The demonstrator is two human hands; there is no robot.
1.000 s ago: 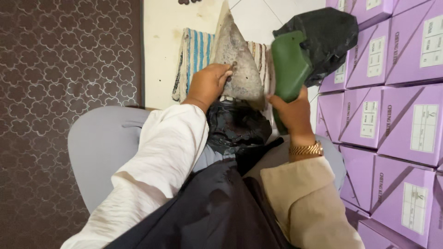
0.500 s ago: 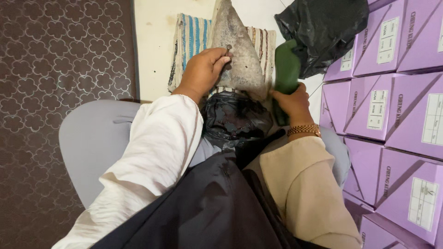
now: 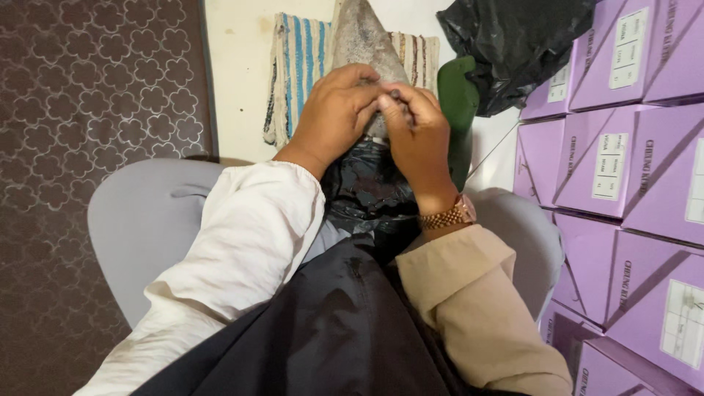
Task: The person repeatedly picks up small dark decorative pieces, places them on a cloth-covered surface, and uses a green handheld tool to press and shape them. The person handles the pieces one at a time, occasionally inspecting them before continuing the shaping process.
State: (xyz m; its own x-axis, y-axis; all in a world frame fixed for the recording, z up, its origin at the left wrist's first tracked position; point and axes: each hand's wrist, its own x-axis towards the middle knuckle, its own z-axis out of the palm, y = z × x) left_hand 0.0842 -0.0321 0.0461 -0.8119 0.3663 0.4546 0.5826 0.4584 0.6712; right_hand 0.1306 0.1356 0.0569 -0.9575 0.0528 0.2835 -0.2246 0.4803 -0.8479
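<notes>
A grey pointed cone-shaped object [image 3: 361, 29] stands upright in front of me, its lower part wrapped in crumpled black plastic [image 3: 367, 192]. My left hand [image 3: 331, 111] grips its left side. My right hand [image 3: 419, 136], with a gold watch at the wrist, presses against its right side, fingertips pinched next to the left hand's fingers. A green object [image 3: 458, 92] stands just right of my right hand, untouched. A thin thread-like line [image 3: 499, 143] runs from near my right wrist toward the boxes.
I sit on a grey chair [image 3: 147, 227]. A striped cloth [image 3: 301, 62] lies on the pale floor behind the cone. A black plastic bag [image 3: 521, 40] rests at upper right over stacked purple boxes [image 3: 623, 169]. A brown patterned carpet [image 3: 95, 95] covers the left.
My right hand let go of the green object and came over onto the grey cone beside my left hand. The green object now stands alone.
</notes>
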